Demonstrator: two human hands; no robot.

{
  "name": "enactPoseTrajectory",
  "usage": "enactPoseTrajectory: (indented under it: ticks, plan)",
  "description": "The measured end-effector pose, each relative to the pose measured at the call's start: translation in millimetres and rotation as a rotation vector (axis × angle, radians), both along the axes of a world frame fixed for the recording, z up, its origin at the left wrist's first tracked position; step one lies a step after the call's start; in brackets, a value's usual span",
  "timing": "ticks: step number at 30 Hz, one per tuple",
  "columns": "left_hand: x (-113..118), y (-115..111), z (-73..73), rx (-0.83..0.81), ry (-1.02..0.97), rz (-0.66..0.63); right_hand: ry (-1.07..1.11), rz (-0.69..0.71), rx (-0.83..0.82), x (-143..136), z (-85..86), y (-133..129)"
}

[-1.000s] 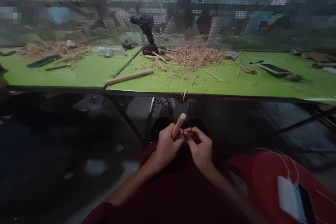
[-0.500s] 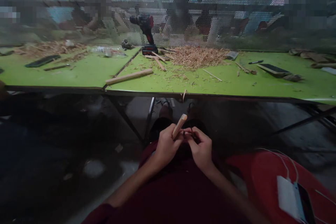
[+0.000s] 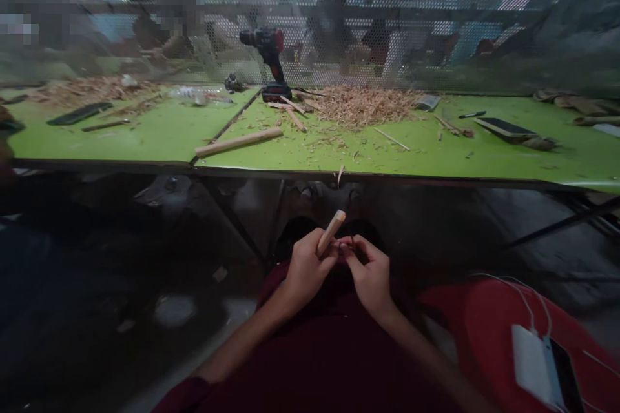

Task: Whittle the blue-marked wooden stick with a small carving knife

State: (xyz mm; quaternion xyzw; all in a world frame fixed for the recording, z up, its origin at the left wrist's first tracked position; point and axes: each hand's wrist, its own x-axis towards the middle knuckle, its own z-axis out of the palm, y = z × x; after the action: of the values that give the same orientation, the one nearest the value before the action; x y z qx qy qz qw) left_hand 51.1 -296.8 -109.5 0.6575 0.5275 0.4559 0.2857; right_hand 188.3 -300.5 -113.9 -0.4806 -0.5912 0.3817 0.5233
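My left hand (image 3: 306,268) is closed round a pale wooden stick (image 3: 331,233), which tilts up and away from me with its cut end showing. The lower part of the stick is hidden in the hand. My right hand (image 3: 372,274) is closed in a pinch beside it, its thumb and fingertips close against the left fingers. A thin dark thing (image 3: 352,242) shows at the right fingers, too small and dim to name. Both hands are held over my lap, below the front edge of the green table (image 3: 300,158).
On the table are a cordless drill (image 3: 272,64), a heap of wood shavings (image 3: 368,104), a thick wooden rod (image 3: 238,141) and a phone (image 3: 506,129). Behind stands a perforated metal screen (image 3: 416,32). A red stool (image 3: 484,316) at my right bears a white power bank (image 3: 535,361).
My right fingers have shifted very slightly, and the dark thing at them sits at another angle. The stick stays almost in place. A blurred shape at the far left edge has moved up.
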Motion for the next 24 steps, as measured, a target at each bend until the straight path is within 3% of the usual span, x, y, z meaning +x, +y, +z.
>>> enactPoseTrajectory:
  ticks: [6,16,24]
  plan:
    - [-1.1,3.0,-8.7,0.025,0.067,0.050,0.043,0.012,-0.026,-1.7,-3.3,1.0]
    - [-3.8,2.4,3.7,-0.010,-0.023,-0.013,0.050,-0.005,-0.081,-2.2,-3.6,2.9]
    - [-2.3,1.8,-4.1,-0.002,0.058,-0.013,-0.008,0.006,-0.027,-0.3,-1.7,4.5]
